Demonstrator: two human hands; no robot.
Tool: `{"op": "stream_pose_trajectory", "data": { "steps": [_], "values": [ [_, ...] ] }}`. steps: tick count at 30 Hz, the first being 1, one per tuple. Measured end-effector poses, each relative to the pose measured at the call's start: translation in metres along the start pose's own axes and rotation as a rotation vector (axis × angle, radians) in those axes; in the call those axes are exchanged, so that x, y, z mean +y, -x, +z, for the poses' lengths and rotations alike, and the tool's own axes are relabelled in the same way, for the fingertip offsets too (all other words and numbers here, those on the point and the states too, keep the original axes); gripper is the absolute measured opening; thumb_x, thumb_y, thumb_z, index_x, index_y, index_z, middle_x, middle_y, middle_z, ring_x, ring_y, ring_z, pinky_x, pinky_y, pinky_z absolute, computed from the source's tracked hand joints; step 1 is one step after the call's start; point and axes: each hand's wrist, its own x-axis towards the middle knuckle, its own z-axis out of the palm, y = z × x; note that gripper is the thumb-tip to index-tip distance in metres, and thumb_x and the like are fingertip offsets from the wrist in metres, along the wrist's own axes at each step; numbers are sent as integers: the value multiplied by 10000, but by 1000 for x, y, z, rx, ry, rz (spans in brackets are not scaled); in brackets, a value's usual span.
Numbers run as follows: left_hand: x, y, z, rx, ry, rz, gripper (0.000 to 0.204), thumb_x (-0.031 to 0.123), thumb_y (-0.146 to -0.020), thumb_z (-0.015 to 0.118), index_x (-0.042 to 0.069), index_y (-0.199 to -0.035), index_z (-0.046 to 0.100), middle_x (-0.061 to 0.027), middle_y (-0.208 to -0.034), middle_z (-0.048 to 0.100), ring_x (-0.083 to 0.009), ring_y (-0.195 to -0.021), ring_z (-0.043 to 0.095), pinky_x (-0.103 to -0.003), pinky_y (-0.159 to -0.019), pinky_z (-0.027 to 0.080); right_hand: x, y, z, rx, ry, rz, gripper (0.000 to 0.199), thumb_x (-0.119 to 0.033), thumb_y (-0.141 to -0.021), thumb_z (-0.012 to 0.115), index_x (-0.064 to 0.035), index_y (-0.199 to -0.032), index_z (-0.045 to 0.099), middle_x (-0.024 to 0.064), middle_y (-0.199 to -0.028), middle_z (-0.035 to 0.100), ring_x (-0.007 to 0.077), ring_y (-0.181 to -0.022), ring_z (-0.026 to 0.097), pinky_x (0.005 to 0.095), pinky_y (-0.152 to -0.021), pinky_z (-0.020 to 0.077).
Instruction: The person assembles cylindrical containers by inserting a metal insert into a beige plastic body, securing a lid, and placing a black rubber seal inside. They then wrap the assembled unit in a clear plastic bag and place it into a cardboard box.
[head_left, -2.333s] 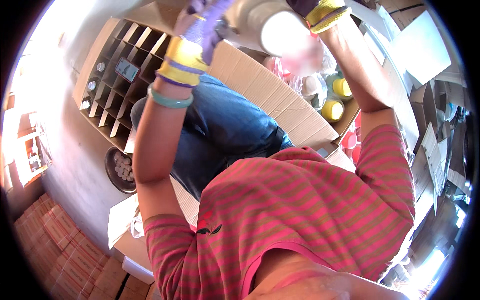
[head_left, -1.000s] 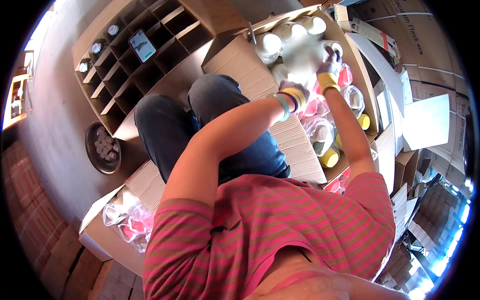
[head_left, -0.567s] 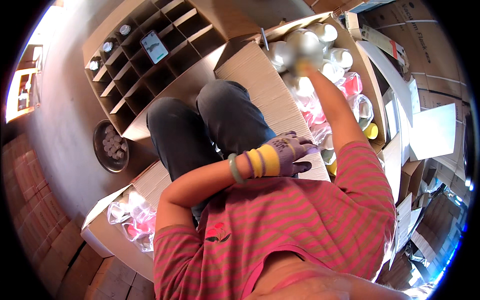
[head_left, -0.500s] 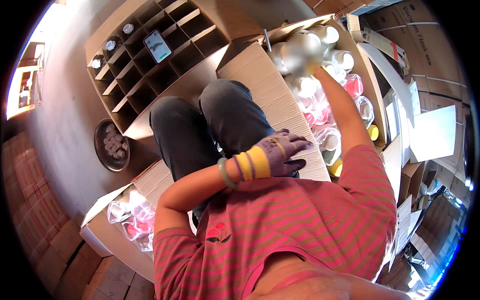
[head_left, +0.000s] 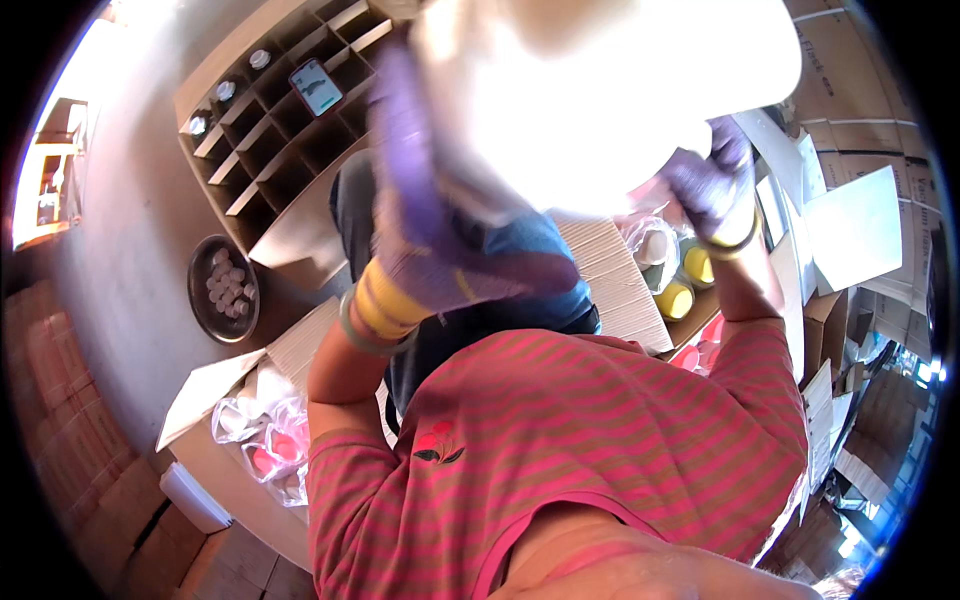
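Note:
A large white bottle-like thing (head_left: 620, 90), overexposed and blurred, is raised close in front of me and covers much of the upper view. My right hand (head_left: 715, 185), in a purple glove with a yellow cuff, is closed at its narrower lower right end. My left hand (head_left: 420, 250), gloved the same way, has its thumb and fingers spread wide around the thing's lower left end. Motion smears that hand, and whether it touches is unclear. Behind, bottles with yellow caps (head_left: 675, 300) stand in the carton at my right, most of which is hidden.
A divided carton (head_left: 235, 195) stands ahead left, with several capped bottles and a phone (head_left: 315, 87) on its dividers. Left of my legs is a round dark bowl (head_left: 198, 310) holding small whitish pieces. Another carton (head_left: 225, 465) holds plastic-wrapped items. Stacked boxes (head_left: 850, 130) line the right.
My right hand has come up and back out of the right carton with the white thing. My left hand has lifted from the carton flap toward it and spread its fingers.

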Motion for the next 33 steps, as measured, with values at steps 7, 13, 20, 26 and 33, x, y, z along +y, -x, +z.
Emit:
{"op": "stream_pose_trajectory", "data": {
  "steps": [7,13,20,26,33],
  "values": [
    [65,57,-106,94,30,-443,1416,439,-491,971,-3,-1538,126,-186,-1492,392,-305,-1333,464,-446,-1106,400,26,26,126,-373,-463,134,348,-300,-929,600,-45,-1161,549,57,-1164,521,141,-1060,482,276,-930,396],
    [49,107,-117,-95,-226,-428,1301,506,-472,944,18,-1483,288,-178,-1460,450,-355,-1338,455,-529,-1124,339,-14,-11,120,-57,-292,-533,703,-467,-879,643,21,-1364,494,243,-1444,447,356,-1304,484,441,-1104,383],
    [-10,165,-113,-182,-350,-348,502,322,-871,700,-3,-1246,619,-203,-1337,575,-361,-1317,479,-514,-1131,317,-23,13,66,-152,498,-717,796,-452,-791,749,22,-1367,470,345,-1447,405,467,-1270,496,516,-1065,385],
    [-57,129,-137,-6,-728,-140,378,94,-944,558,-14,-1305,529,-180,-1221,635,-312,-1111,612,-403,-960,496,50,110,91,-151,620,-684,667,-514,-695,715,-124,-1222,594,222,-1333,505,404,-1148,518,588,-1021,359],
    [-55,13,-125,-226,283,-863,365,274,-1018,540,11,-1266,585,-108,-1193,644,-211,-1107,618,-333,-967,497,73,101,130,-193,583,-656,541,-552,-760,635,-223,-1186,688,220,-1381,482,439,-1298,416,686,-1080,224]
  ]
}}
